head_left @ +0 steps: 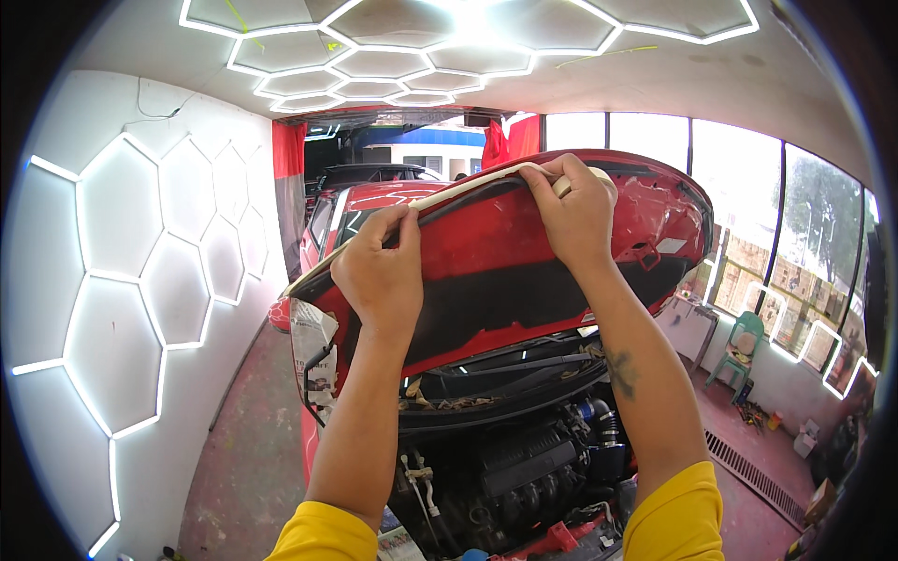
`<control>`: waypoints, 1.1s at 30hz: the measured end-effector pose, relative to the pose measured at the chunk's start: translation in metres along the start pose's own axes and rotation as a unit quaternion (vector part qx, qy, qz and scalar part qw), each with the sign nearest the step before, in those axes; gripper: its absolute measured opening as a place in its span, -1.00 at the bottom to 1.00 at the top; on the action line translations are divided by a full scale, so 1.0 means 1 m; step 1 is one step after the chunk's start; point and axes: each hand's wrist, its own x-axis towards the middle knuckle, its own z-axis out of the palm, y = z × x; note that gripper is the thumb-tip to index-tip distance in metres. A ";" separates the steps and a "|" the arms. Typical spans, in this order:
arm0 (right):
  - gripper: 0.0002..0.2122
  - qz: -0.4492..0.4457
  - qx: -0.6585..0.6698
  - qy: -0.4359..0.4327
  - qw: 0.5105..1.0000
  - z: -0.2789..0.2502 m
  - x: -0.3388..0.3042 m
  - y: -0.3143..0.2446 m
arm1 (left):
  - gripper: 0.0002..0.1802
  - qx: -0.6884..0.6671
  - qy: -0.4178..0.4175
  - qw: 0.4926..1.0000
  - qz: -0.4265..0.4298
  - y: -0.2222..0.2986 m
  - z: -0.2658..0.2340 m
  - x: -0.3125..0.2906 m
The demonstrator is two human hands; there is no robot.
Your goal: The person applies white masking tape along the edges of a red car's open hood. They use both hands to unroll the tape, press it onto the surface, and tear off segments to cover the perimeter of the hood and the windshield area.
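Observation:
A raised red car hood [486, 241] fills the middle, its underside facing me and a dark band running across it. Along its upper edge stretches a pale strip of masking tape [472, 185]. My left hand [379, 276] pinches the strip against the edge between thumb and forefinger. Farther right, my right hand [578, 220] is closed around the cream tape roll [563, 187], with thumb and forefinger at the strip. The fingers partly hide the roll. Left of my hands, the tape continues down the hood's edge.
Below the hood lies the open engine bay with the engine [528, 458] and dry leaves [444, 402]. Printed paper [315, 346] covers the car's left side. Lit hexagon panels line the left wall [122, 224]. At right stand a green chair [742, 351] and a floor grate [756, 477].

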 end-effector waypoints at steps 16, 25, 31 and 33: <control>-0.72 0.019 -0.022 -0.005 1.000 0.000 0.007 0.000 | -0.85 -0.018 -0.015 0.999 -0.047 0.014 -0.001 0.005; -0.74 0.003 -0.027 0.012 1.000 0.003 0.009 0.004 | -0.87 0.020 -0.017 1.000 -0.016 0.013 0.002 0.006; -0.74 0.001 -0.005 0.014 1.000 0.005 0.009 0.006 | -0.88 0.034 0.000 0.999 0.010 0.008 0.006 0.005; -0.74 0.006 -0.007 0.008 1.000 0.004 0.009 0.006 | -0.89 0.038 0.002 0.999 0.010 0.008 0.007 0.004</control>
